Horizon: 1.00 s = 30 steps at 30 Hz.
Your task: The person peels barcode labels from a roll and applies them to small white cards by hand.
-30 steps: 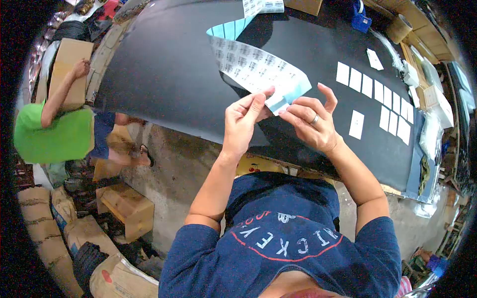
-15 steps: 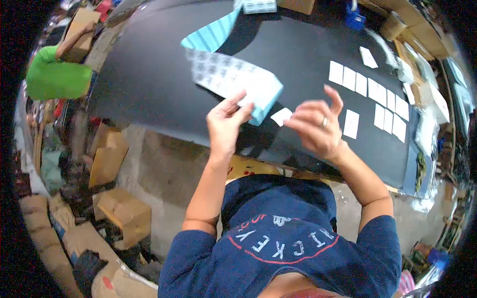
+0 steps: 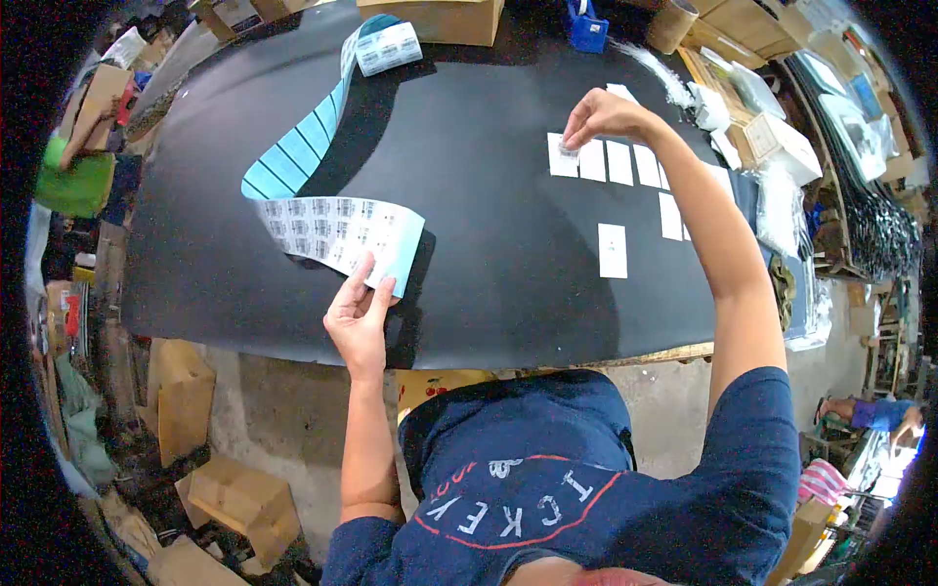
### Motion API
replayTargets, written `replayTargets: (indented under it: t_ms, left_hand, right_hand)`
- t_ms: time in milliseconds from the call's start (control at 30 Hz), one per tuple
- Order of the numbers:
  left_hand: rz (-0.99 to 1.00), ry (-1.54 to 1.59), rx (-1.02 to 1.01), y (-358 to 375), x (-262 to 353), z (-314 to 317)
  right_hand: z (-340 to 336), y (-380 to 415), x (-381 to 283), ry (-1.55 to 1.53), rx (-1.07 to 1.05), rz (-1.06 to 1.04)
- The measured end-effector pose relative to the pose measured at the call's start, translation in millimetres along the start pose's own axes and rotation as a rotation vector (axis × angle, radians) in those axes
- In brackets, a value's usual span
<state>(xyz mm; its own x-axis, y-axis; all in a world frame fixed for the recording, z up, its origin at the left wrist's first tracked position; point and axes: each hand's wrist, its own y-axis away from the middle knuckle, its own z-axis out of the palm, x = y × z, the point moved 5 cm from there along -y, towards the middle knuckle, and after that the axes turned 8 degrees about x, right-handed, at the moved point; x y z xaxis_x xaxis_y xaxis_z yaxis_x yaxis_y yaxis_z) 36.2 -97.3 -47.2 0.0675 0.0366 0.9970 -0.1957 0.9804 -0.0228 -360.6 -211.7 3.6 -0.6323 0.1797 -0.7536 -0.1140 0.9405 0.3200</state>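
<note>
My left hand (image 3: 358,322) pinches the near end of a long strip of printed barcode labels (image 3: 337,227), thumb on top, where the strip folds over to its light-blue backing. The strip curls back across the black table to its roll (image 3: 389,49). At the right, my right hand (image 3: 608,117) is closed in a pinch over the leftmost white card (image 3: 563,170) of a row. Under its fingertips shows a small printed label (image 3: 568,150), at the card's upper part; whether it is stuck down cannot be seen. Another white card (image 3: 613,252) lies nearer me.
More white cards (image 3: 619,164) continue the row, partly hidden by my right forearm. A cardboard box (image 3: 430,21), a blue tape dispenser (image 3: 588,31) and a brown roll (image 3: 672,25) stand at the back. Another person in green (image 3: 73,181) is at the far left.
My right hand has moved from beside the strip's end, carrying a small label, forward to the leftmost card. My left hand still holds the strip; the view has shifted.
</note>
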Motion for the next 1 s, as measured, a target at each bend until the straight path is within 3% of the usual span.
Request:
replayTargets:
  t_ms: [1000]
  left_hand:
    - [0.005,0.011,-0.032,0,-2,1]
  right_hand:
    - [10,-10,8,0.267,0.226,-0.087]
